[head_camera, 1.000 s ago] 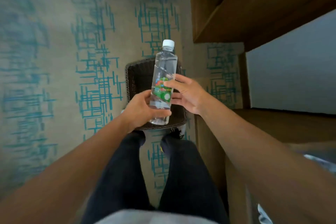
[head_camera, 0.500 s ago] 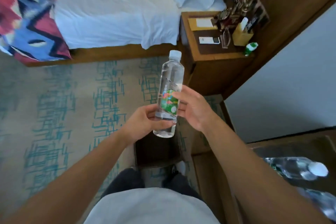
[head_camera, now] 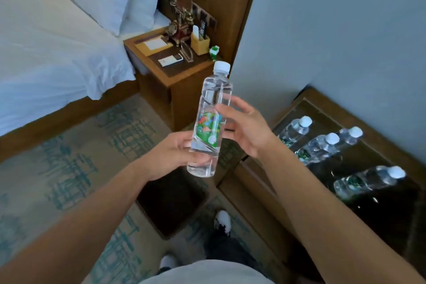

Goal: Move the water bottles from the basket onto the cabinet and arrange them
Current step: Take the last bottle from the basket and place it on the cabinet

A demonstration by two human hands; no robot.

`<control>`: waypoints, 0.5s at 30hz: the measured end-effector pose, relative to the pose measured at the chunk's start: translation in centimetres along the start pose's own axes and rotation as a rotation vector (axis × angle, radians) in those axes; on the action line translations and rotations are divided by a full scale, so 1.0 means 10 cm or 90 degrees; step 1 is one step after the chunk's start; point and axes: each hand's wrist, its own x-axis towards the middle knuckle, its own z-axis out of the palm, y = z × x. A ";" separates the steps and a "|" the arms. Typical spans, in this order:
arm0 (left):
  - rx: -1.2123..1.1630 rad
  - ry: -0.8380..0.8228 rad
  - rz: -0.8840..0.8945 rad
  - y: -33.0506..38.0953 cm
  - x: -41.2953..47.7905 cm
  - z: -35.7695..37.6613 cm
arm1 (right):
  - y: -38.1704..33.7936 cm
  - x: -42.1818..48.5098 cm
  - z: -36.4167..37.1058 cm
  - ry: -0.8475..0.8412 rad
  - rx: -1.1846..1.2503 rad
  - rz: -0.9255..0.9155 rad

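Clear plastic caught the light: a bottle (head_camera: 210, 122) with a white cap and a green label stood nearly upright in the air, above the basket (head_camera: 171, 200) and left of the cabinet (head_camera: 389, 212). The left hand (head_camera: 177, 157) was clenched round its lower part, thumb across the front. The right hand (head_camera: 244, 127) lay against the label side with its fingers spread; whether it gripped or only steadied the bottle, I could not tell.

By my judgement the task was well along. Four bottles (head_camera: 320, 145) already stood on the dark glossy top of the cabinet: three in a loose group toward the wall and one apart, nearer the person. The held bottle had not yet been set down, and the spacing on the cabinet looked uneven, so some arranging seemed left.

The basket on the carpet (head_camera: 57, 168) showed only a dark inside; if any bottle remained in it, the shadow hid it. The near end of the cabinet was covered by the right forearm and cut off at the edge. Reflections on the top blurred the bottles' bases, and their labels were too smeared to read. A nightstand (head_camera: 175, 76) beside the bed (head_camera: 46, 53) held small items, hard to make out.
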 end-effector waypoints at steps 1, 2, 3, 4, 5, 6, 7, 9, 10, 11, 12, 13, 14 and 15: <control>0.011 -0.017 -0.007 0.00 0.05 0.07 | 0.00 -0.07 -0.09 0.021 0.001 -0.006; 0.027 -0.032 -0.009 0.00 0.11 0.14 | 0.00 -0.13 -0.18 0.041 0.003 -0.013; 0.049 -0.045 -0.012 0.01 0.17 0.22 | 0.00 -0.19 -0.27 0.060 0.005 -0.020; 0.070 -0.057 -0.016 0.02 0.24 0.30 | 0.01 -0.24 -0.37 0.079 0.007 -0.025; 0.089 -0.068 -0.021 0.04 0.32 0.38 | 0.01 -0.28 -0.46 0.094 0.008 -0.029; 0.103 -0.079 -0.028 0.05 0.41 0.46 | 0.02 -0.32 -0.56 0.105 0.008 -0.032; 0.116 -0.090 -0.038 0.05 0.50 0.55 | 0.03 -0.36 -0.66 0.116 0.006 -0.033; 0.138 -0.106 -0.063 0.04 0.67 0.75 | 0.05 -0.44 -0.87 0.142 0.000 -0.032; 0.151 -0.110 -0.076 0.03 0.75 0.87 | 0.07 -0.50 -0.99 0.159 -0.005 -0.031; 0.169 -0.116 -0.088 0.01 0.83 0.99 | 0.09 -0.56 -1.10 0.175 -0.009 -0.028; 0.190 -0.123 -0.101 -0.02 0.92 1.10 | 0.12 -0.63 -1.21 0.189 -0.012 -0.026; 0.213 -0.135 -0.115 -0.05 0.99 1.24 | 0.15 -0.71 -1.32 0.203 -0.013 -0.023; 0.238 -0.152 -0.130 -0.10 1.07 1.36 | 0.19 -0.80 -1.44 0.215 -0.015 -0.020; 0.268 -0.174 -0.146 -0.14 1.15 1.50 | 0.24 -0.88 -1.55 0.232 -0.016 -0.016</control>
